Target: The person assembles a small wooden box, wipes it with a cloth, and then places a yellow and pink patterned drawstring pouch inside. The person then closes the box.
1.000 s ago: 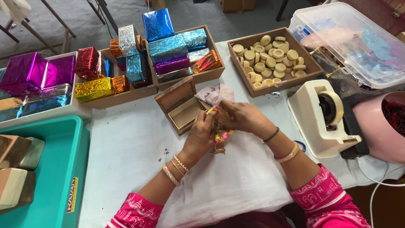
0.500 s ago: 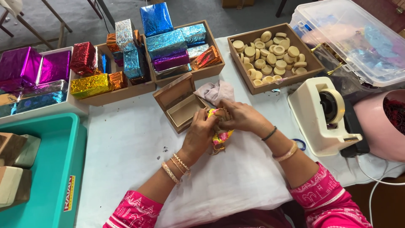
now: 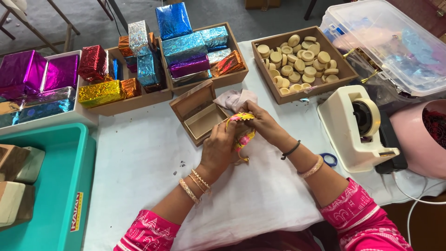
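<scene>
Bracelet [image 3: 243, 135], yellow and pink, hangs over a white-covered table [image 3: 139, 158] beside an open wooden box [image 3: 200, 114]; left hand [image 3: 218, 148] and right hand [image 3: 260, 123] both pinch it.

— How many wooden trays do I have on the table?

— I count three open wooden trays [image 3: 139, 100], and one small open wooden box [image 3: 200, 116].

— And the other things?

— One white tape dispenser [image 3: 355, 128], one teal plastic bin [image 3: 60, 186], one clear plastic lidded container [image 3: 395, 46]. The round pale discs [image 3: 297, 62] are too many, I cannot count them exactly.
</scene>
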